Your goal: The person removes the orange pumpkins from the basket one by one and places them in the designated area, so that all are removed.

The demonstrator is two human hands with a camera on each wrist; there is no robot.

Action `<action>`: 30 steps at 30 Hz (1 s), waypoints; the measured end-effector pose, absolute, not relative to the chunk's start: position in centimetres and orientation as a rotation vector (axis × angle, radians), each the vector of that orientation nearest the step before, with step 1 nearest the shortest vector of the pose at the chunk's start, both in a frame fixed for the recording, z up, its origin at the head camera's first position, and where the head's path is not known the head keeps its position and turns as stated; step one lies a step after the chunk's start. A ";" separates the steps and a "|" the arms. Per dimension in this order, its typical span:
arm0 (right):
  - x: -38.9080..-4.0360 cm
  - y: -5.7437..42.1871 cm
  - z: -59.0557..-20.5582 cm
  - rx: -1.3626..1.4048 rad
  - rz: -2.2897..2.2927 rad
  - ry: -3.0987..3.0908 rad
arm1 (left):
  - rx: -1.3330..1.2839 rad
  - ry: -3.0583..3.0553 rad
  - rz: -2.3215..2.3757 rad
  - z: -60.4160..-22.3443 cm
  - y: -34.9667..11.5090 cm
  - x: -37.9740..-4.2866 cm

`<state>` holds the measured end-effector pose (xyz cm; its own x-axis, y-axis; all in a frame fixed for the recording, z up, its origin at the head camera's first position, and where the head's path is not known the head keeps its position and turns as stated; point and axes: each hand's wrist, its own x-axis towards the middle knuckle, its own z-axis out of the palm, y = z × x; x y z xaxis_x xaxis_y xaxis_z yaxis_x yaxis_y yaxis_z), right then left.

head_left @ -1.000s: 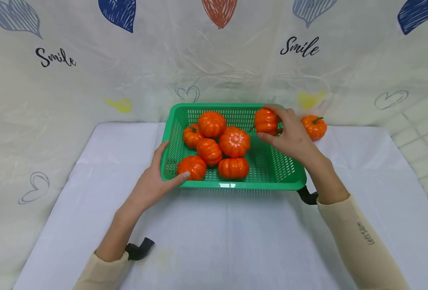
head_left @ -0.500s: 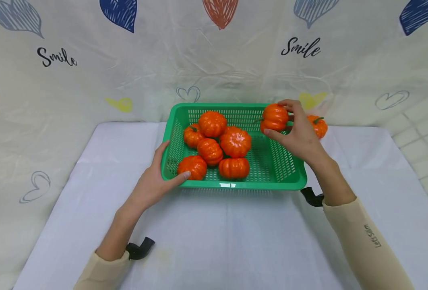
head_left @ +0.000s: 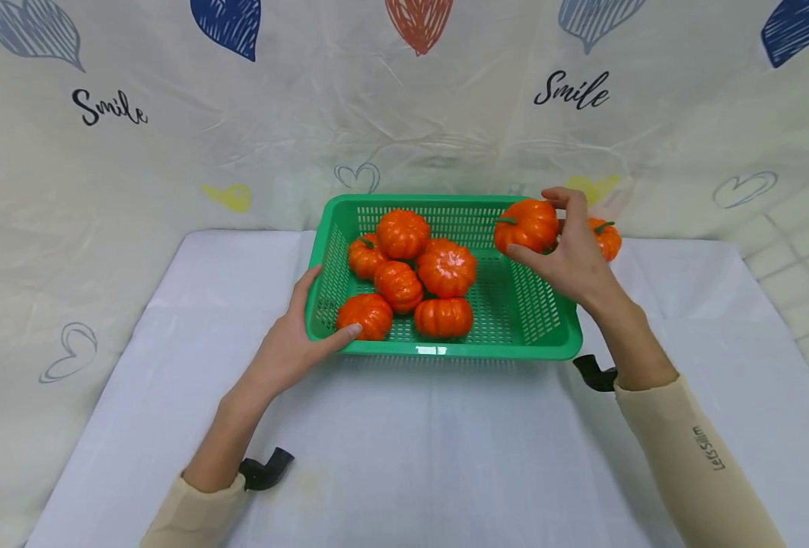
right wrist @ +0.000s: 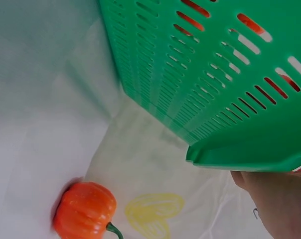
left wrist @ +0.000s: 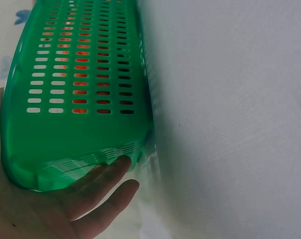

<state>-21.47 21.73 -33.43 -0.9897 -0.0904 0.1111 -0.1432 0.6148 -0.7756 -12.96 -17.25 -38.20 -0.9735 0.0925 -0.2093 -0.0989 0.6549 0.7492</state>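
A green slotted basket (head_left: 431, 350) holds several small orange pumpkins (head_left: 444, 268), bunched toward its left side. My left hand (head_left: 288, 346) grips the basket's left front corner, thumb over the rim; in the left wrist view its fingers (left wrist: 103, 191) lie along the outside of the wall. Between the thumb and fingers of my right hand (head_left: 575, 255) is another pumpkin (head_left: 529, 224) with a green stem, held over the basket's right back corner. From the right wrist camera, the basket wall hides that pumpkin and most of the hand.
One more pumpkin (head_left: 607, 240) sits on the white tablecloth (head_left: 404, 449), right of the basket and partly behind my right hand. Patterned sheeting (head_left: 431, 122) with hearts and lettering hangs directly behind the basket. Black curved pieces (head_left: 267, 469) stick out at both wrists.
My right hand has moved right with the pumpkin, toward the basket's right back corner. The pumpkin has turned, and its stem now shows more. My left hand and the basket stay put.
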 end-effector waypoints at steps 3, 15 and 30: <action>-21.4 21.8 -33.3 0.199 1.310 -2.744 | 0.004 2.651 1.211 -38.1 -17.2 -13.0; -21.1 22.5 -33.8 0.145 1.300 -2.579 | 0.004 2.645 1.213 -38.1 -17.3 -12.8; -20.9 24.1 -34.1 0.131 1.349 -2.503 | 0.017 2.655 1.230 -38.5 -17.3 -12.8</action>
